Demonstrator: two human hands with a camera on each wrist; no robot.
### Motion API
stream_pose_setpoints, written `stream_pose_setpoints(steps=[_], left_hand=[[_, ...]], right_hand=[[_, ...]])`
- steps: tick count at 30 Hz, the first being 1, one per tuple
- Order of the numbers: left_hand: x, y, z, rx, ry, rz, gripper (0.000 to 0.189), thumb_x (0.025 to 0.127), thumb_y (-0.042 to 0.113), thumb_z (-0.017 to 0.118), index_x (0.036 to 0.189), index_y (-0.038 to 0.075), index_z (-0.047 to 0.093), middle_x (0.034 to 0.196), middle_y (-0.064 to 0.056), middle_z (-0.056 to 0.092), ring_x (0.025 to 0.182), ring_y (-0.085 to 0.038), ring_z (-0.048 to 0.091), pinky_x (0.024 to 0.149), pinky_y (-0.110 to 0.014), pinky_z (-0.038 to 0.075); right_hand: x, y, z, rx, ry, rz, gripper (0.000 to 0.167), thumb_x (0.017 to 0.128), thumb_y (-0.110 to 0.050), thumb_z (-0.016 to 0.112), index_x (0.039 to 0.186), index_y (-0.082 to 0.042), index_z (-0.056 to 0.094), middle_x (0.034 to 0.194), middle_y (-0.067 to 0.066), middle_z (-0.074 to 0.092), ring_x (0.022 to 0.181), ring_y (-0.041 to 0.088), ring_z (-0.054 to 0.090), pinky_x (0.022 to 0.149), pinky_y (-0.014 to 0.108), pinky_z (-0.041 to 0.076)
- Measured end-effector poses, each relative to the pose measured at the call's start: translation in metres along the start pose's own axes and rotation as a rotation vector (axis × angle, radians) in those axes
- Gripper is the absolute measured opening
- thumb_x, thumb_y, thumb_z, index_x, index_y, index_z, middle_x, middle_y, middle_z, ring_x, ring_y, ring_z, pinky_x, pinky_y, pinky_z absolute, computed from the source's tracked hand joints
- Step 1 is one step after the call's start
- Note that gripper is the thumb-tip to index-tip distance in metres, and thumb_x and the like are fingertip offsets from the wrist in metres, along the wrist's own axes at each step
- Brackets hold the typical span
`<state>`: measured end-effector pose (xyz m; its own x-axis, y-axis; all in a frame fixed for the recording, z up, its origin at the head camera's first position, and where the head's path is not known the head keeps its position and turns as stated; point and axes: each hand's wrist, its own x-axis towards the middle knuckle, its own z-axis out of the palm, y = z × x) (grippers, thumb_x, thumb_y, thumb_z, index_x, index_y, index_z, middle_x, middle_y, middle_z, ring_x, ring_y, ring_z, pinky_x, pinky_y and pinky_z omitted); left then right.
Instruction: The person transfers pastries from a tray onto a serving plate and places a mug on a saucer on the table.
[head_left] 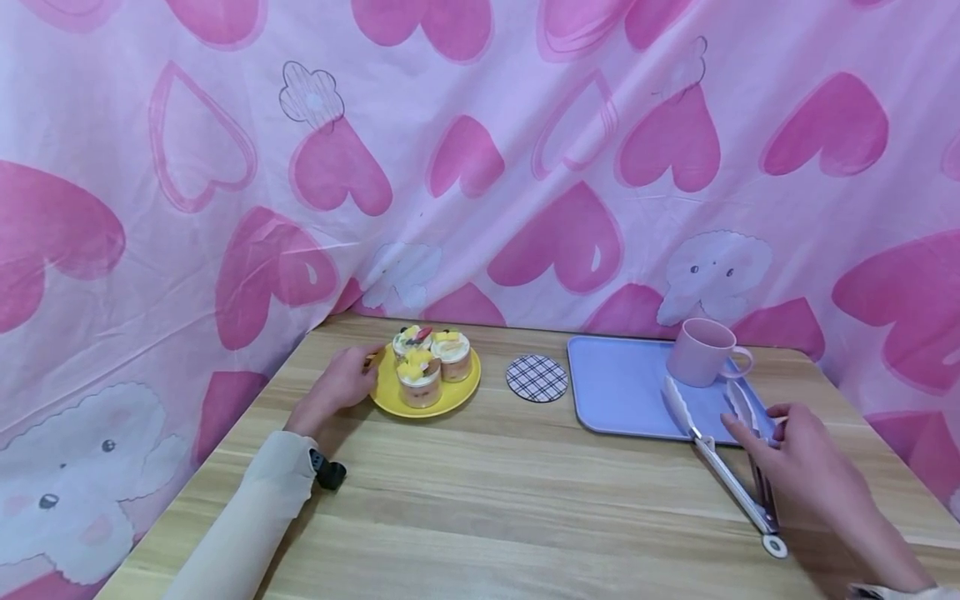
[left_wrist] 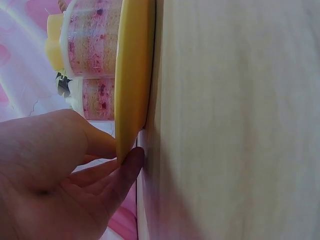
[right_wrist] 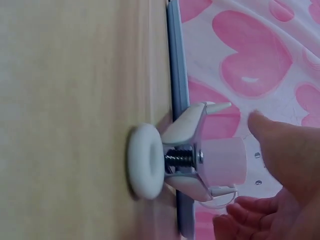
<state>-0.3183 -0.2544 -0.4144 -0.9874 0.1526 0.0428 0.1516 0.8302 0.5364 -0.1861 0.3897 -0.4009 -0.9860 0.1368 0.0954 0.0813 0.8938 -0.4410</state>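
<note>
My left hand (head_left: 339,388) pinches the left rim of a yellow plate (head_left: 386,396). In the left wrist view, the thumb lies over the rim and a fingertip is under it. The plate (left_wrist: 134,65) bears three clear cups of layered cake (head_left: 420,393) topped with cream and yellow fruit pieces. My right hand (head_left: 806,458) hovers at the metal tongs (head_left: 731,485), thumb and fingers spread apart. The tongs (right_wrist: 187,125) lie spread, their white tips over a lilac tray (head_left: 618,387) and their ring end on the table. On the tray stands a pink mug (head_left: 693,358).
A round checked coaster (head_left: 536,378) lies between the plate and the tray. The wooden table (head_left: 480,500) backs onto a pink curtain (head_left: 480,167) printed with hearts, which also runs along the left and right sides.
</note>
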Motion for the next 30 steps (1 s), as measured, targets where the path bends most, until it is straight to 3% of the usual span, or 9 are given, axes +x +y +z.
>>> stream_pose_setpoints(steps=[5, 9, 14, 17, 20, 23, 27, 30], left_hand=[[0.001, 0.005, -0.003, -0.015, 0.061, 0.0, 0.053, 0.106, 0.003, 0.053, 0.158, -0.003, 0.05, 0.156, -0.029, 0.057, 0.138, -0.044, 0.061, 0.111, -0.056, 0.055], [0.001, 0.017, -0.01, -0.023, 0.129, 0.0, 0.054, 0.104, 0.004, 0.055, 0.158, 0.001, 0.052, 0.155, -0.027, 0.058, 0.14, -0.045, 0.059, 0.111, -0.058, 0.054], [0.001, 0.044, -0.014, -0.027, 0.248, 0.116, 0.053, 0.101, 0.004, 0.059, 0.154, 0.002, 0.058, 0.153, -0.023, 0.062, 0.137, -0.043, 0.061, 0.113, -0.059, 0.053], [0.001, 0.064, -0.014, -0.054, 0.286, 0.191, 0.048, 0.101, 0.004, 0.061, 0.149, 0.002, 0.062, 0.148, -0.021, 0.066, 0.132, -0.041, 0.064, 0.11, -0.057, 0.055], [0.002, 0.082, -0.008, -0.092, 0.266, 0.251, 0.046, 0.102, 0.005, 0.062, 0.148, 0.004, 0.064, 0.145, -0.018, 0.069, 0.128, -0.037, 0.067, 0.107, -0.054, 0.058], [0.005, 0.096, -0.001, -0.118, 0.229, 0.291, 0.045, 0.102, 0.006, 0.062, 0.147, 0.007, 0.065, 0.144, -0.016, 0.07, 0.125, -0.034, 0.068, 0.106, -0.052, 0.059], [0.01, 0.109, 0.01, -0.171, 0.176, 0.313, 0.046, 0.102, 0.006, 0.063, 0.148, 0.008, 0.064, 0.147, -0.014, 0.068, 0.132, -0.033, 0.065, 0.11, -0.05, 0.057], [0.011, 0.117, 0.017, -0.2, 0.135, 0.322, 0.046, 0.103, 0.007, 0.065, 0.149, 0.009, 0.064, 0.148, -0.013, 0.067, 0.139, -0.033, 0.063, 0.115, -0.05, 0.054]], right_hand=[[0.011, -0.004, -0.006, 0.008, 0.056, -0.049, 0.088, 0.104, -0.063, 0.06, 0.142, 0.016, 0.047, 0.113, 0.031, 0.062, 0.09, 0.035, 0.062, 0.062, 0.034, 0.048], [0.024, -0.012, -0.012, 0.012, 0.082, -0.1, 0.083, 0.104, -0.058, 0.063, 0.142, 0.015, 0.049, 0.116, 0.034, 0.064, 0.092, 0.037, 0.064, 0.06, 0.033, 0.05], [0.041, -0.018, -0.022, 0.033, 0.115, -0.12, 0.075, 0.105, -0.054, 0.064, 0.139, 0.011, 0.054, 0.12, 0.033, 0.064, 0.099, 0.04, 0.064, 0.059, 0.027, 0.051], [0.051, -0.018, -0.026, 0.05, 0.125, -0.104, 0.071, 0.105, -0.052, 0.063, 0.137, 0.01, 0.056, 0.121, 0.034, 0.063, 0.102, 0.044, 0.064, 0.061, 0.027, 0.051], [0.058, -0.017, -0.03, 0.074, 0.108, -0.056, 0.076, 0.106, -0.055, 0.06, 0.143, 0.011, 0.051, 0.127, 0.037, 0.059, 0.108, 0.051, 0.06, 0.065, 0.036, 0.058], [0.064, -0.017, -0.031, 0.115, 0.079, -0.004, 0.085, 0.107, -0.058, 0.056, 0.153, 0.012, 0.04, 0.139, 0.041, 0.05, 0.118, 0.057, 0.051, 0.071, 0.051, 0.062], [0.075, -0.019, -0.03, 0.153, 0.067, 0.041, 0.096, 0.107, -0.061, 0.053, 0.163, 0.012, 0.026, 0.153, 0.046, 0.038, 0.13, 0.063, 0.043, 0.087, 0.07, 0.057], [0.082, -0.02, -0.028, 0.161, 0.041, 0.061, 0.101, 0.107, -0.063, 0.051, 0.166, 0.012, 0.018, 0.158, 0.047, 0.032, 0.135, 0.066, 0.038, 0.096, 0.076, 0.053]])
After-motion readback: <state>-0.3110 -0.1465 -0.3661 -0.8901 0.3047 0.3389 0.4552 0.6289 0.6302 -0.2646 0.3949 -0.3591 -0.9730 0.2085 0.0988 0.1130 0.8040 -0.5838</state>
